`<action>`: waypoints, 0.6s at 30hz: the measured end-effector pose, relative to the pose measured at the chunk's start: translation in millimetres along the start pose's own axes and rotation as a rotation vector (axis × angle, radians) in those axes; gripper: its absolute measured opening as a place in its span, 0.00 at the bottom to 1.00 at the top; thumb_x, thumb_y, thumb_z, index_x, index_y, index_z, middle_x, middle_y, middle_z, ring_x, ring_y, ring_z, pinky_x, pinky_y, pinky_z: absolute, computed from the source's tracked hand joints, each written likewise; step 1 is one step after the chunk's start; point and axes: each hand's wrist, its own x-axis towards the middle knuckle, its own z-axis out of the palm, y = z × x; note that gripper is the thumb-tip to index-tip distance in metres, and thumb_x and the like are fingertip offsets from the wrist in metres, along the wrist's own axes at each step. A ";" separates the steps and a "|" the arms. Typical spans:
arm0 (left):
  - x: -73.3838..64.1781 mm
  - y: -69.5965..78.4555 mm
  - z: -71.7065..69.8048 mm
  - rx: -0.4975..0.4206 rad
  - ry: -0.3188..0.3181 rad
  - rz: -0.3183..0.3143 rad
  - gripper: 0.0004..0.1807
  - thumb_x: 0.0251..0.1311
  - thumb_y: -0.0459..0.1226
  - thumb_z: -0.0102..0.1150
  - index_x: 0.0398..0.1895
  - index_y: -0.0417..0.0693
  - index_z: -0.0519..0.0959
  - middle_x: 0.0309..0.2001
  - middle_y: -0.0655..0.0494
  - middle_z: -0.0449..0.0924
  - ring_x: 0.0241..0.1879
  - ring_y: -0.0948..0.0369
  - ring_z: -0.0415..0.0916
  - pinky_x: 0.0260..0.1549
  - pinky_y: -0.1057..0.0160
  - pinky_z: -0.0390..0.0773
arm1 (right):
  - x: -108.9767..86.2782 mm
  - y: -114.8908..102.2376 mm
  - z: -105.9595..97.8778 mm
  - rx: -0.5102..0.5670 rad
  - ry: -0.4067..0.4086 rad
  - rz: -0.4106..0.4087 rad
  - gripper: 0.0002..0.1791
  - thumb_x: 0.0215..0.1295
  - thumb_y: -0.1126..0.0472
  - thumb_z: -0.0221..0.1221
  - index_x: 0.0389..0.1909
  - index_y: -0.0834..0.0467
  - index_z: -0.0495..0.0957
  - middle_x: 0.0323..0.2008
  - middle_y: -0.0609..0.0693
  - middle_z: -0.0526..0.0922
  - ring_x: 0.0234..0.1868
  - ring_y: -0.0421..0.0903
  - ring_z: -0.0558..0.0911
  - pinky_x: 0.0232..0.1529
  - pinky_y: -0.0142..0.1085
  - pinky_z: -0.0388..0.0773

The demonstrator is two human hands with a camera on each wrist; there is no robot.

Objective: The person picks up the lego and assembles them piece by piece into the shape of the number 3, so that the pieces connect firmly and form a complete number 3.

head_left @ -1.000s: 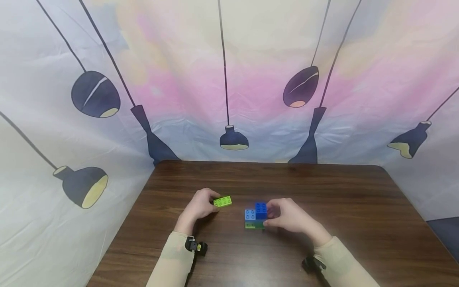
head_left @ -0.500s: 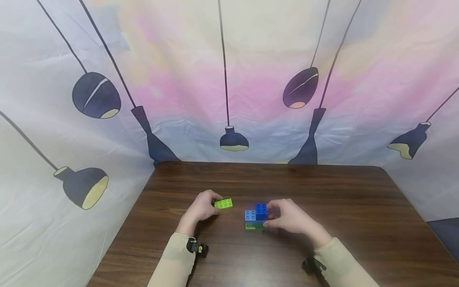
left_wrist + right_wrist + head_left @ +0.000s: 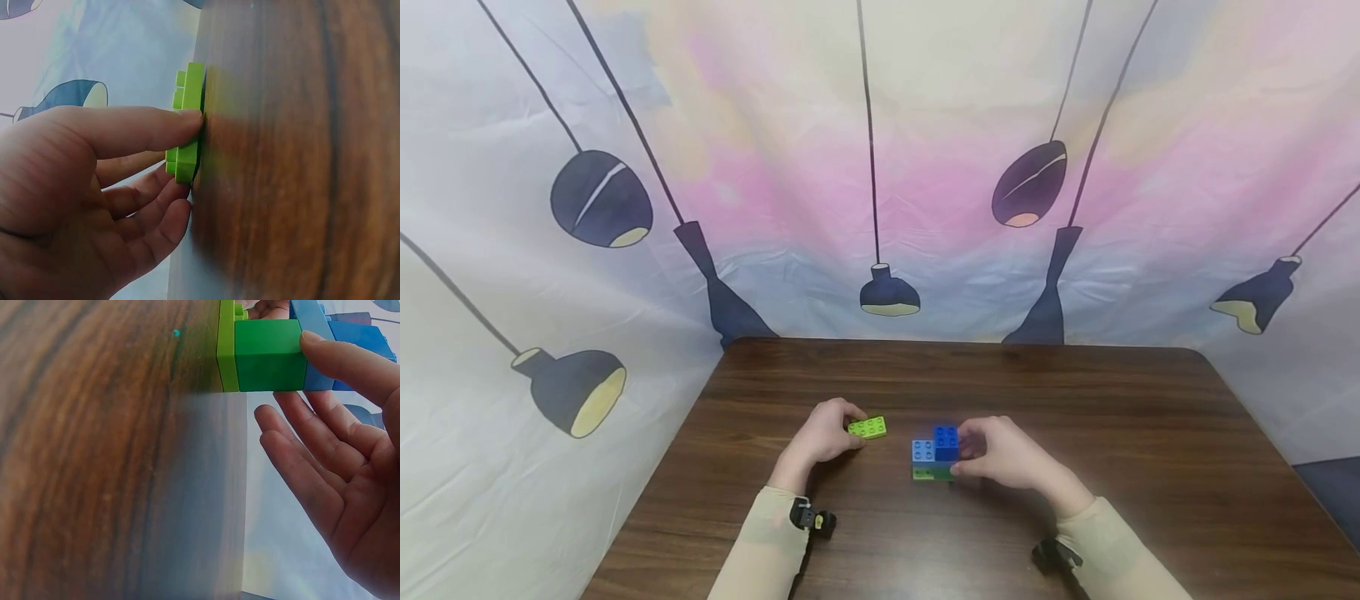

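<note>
My left hand [image 3: 823, 432] pinches a flat lime-green toy building brick [image 3: 868, 428] by its sides. In the left wrist view, the thumb presses the near side of that lime brick [image 3: 192, 94], which lies flat on the tabletop, studs up. To the right, my right hand [image 3: 1009, 452] grips a small stack of bricks. From the bottom up it has a flat lime brick [image 3: 227, 356], a green brick [image 3: 269, 356], a light blue brick [image 3: 923, 451] and a dark blue brick [image 3: 946, 443]. The right thumb touches the stack where green meets light blue; some fingertips are hidden behind it.
Both hands work over a brown wood-grain table [image 3: 970, 383]. A pastel cloth [image 3: 775, 167] printed with dark hanging lamps stands behind and beside it. A tiny teal speck [image 3: 176, 333] shows on the wood in the right wrist view.
The left thumb has closed in on the near side of the lime brick. The brick itself has hardly moved. The right hand and the stack look the same.
</note>
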 end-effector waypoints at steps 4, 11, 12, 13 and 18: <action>-0.3 0.1 -1.2 0.004 0.003 0.018 0.17 0.53 0.30 0.79 0.48 0.41 0.89 0.43 0.54 0.81 0.38 0.58 0.75 0.40 0.55 0.78 | 0.5 0.5 0.2 0.001 0.001 -0.004 0.21 0.61 0.54 0.79 0.51 0.57 0.85 0.44 0.44 0.89 0.46 0.43 0.88 0.49 0.45 0.86; -0.3 -0.3 -1.3 0.010 -0.010 0.038 0.21 0.52 0.27 0.76 0.52 0.42 0.89 0.43 0.55 0.81 0.38 0.59 0.74 0.40 0.55 0.78 | 0.7 -0.2 0.2 0.009 -0.003 -0.019 0.20 0.60 0.54 0.79 0.48 0.57 0.85 0.42 0.44 0.89 0.44 0.42 0.87 0.47 0.44 0.86; -0.2 -0.3 -0.9 0.013 -0.011 0.043 0.21 0.52 0.27 0.77 0.52 0.42 0.89 0.43 0.55 0.81 0.38 0.59 0.74 0.40 0.55 0.78 | 0.6 -0.4 0.1 0.012 -0.002 -0.021 0.20 0.60 0.54 0.79 0.48 0.58 0.85 0.41 0.44 0.89 0.44 0.42 0.88 0.47 0.44 0.86; -0.1 -0.1 -0.5 0.012 -0.011 0.041 0.22 0.52 0.28 0.78 0.53 0.42 0.88 0.43 0.55 0.81 0.38 0.59 0.75 0.41 0.55 0.78 | 0.6 -0.4 0.0 0.013 -0.002 -0.020 0.20 0.60 0.55 0.79 0.48 0.57 0.85 0.41 0.44 0.89 0.44 0.42 0.87 0.47 0.44 0.86; -0.3 1.4 1.0 0.000 -0.008 0.027 0.22 0.53 0.34 0.83 0.52 0.41 0.89 0.43 0.54 0.81 0.39 0.59 0.75 0.41 0.55 0.78 | 0.8 -0.1 0.4 0.014 0.000 -0.016 0.19 0.60 0.55 0.79 0.48 0.57 0.85 0.41 0.43 0.89 0.44 0.42 0.87 0.48 0.44 0.86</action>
